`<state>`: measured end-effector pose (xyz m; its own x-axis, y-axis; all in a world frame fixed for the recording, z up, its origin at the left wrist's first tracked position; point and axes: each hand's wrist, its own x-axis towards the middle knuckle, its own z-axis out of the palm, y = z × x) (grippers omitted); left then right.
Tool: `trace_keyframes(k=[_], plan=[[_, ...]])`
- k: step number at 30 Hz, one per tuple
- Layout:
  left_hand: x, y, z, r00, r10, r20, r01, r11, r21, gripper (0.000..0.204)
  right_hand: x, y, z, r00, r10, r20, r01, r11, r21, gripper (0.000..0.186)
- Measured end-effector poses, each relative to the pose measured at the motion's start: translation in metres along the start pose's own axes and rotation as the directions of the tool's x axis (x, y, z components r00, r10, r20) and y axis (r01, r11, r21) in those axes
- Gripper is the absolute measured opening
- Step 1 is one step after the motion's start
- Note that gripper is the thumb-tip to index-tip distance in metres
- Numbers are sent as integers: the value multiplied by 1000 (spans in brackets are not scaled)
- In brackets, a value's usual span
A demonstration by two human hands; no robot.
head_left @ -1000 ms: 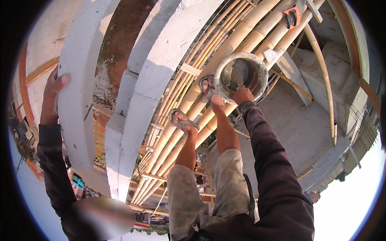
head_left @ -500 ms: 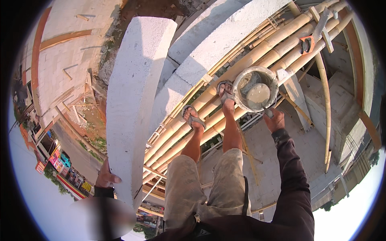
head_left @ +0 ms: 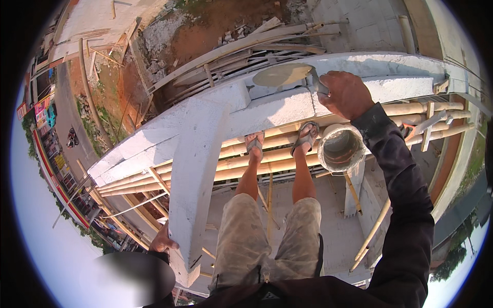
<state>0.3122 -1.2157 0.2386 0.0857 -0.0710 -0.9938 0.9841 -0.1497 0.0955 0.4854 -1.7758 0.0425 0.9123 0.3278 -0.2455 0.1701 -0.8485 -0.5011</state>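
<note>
My left hand (head_left: 163, 239) is closed around the lower edge of a long, pale lightweight concrete block (head_left: 194, 169), held tilted at my left side. Its far end overlaps the wall in view; whether they touch I cannot tell. In my right hand (head_left: 347, 95) is the handle of a trowel (head_left: 313, 82). Grey wet mortar (head_left: 282, 75) covers its blade, which is over the white block wall (head_left: 277, 109). Just below my right forearm, near my right foot, stands a mortar-smeared bucket (head_left: 324, 156) with grey mix inside.
Both feet, in sandals, stand on bamboo poles (head_left: 241, 165) that run along the wall. An orange-handled saw (head_left: 409, 131) lies on the poles at the right. Beyond the wall, rubble and soil (head_left: 205, 38) lie far below; a road (head_left: 72, 118) passes at the left.
My right hand has lifted the trowel from the bucket, now with mortar on it, out to the wall. My view has turned, and the block in my left hand appears lower.
</note>
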Motion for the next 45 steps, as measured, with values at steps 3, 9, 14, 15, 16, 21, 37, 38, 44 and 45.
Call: trace_keyframes(k=[3,9,14,15,16,21,37,38,44,45], plan=[[4,-25,7,1000,17,0,-17,997,-74,104,27,-3,29,993,-114,-19,113,991,-66,22],[24,-44,20,994,-62,89,64,998,-23,104,6,23,13,974,125,190,-58,945,-322,20],[37,-36,31,984,-61,166,55,998,42,103,-21,60,-15,987,130,99,-72,888,-454,20],[40,-33,34,983,-55,173,48,998,44,103,-24,65,-18,983,155,95,-96,887,-451,19],[42,-29,37,981,-25,194,16,999,49,102,-25,70,-20,988,138,66,-96,895,-435,19],[51,-6,58,973,-77,218,38,983,178,101,-42,73,-28,980,193,-52,-199,925,-325,19],[89,73,112,916,-358,182,196,794,575,93,-318,69,202,284,940,187,-958,286,15,24],[93,76,116,909,-386,160,229,780,582,93,-311,81,232,173,945,277,-980,194,-50,26],[102,96,139,903,-428,34,304,693,654,93,-265,94,341,-118,954,275,-978,-161,136,30],[103,97,142,904,-427,31,296,676,675,92,-261,89,346,-143,931,335,-954,-220,202,34]])
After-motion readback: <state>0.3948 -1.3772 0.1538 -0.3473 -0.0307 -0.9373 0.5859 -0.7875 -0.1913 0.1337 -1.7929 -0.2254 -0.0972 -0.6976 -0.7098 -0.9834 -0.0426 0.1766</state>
